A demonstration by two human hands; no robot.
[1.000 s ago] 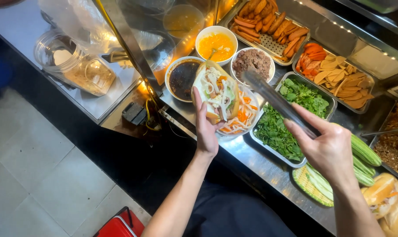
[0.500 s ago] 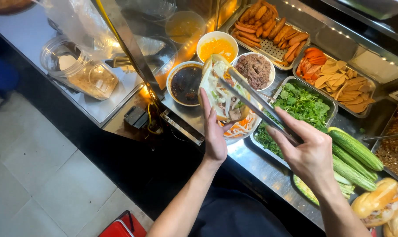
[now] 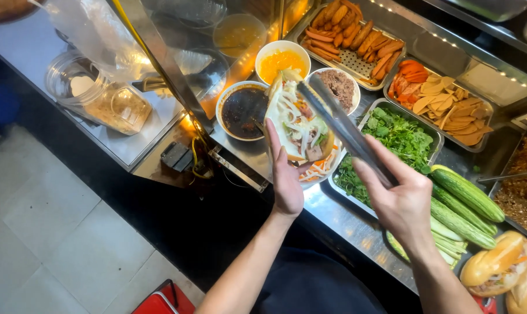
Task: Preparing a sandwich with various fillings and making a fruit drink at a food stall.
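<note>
My left hand (image 3: 286, 177) holds an open bread roll (image 3: 295, 119) filled with shredded vegetables and pieces of meat, above the steel counter. My right hand (image 3: 400, 195) grips long metal tongs (image 3: 339, 119), whose tips rest over the top of the filling. Under the roll sits a bowl of shredded carrot and white pickles (image 3: 321, 168), partly hidden by the roll.
Around the roll stand a bowl of dark sauce (image 3: 240, 110), a bowl of yellow sauce (image 3: 282, 58) and a bowl of brown minced meat (image 3: 340, 87). Trays hold green herbs (image 3: 397, 136), sausages (image 3: 347, 35) and sliced meats (image 3: 443, 102). Cucumbers (image 3: 467, 195) and filled rolls (image 3: 502, 267) lie at right.
The roll and my left hand have risen and shifted left over the sauce bowls. My right hand brought the tongs from the herb tray onto the filling.
</note>
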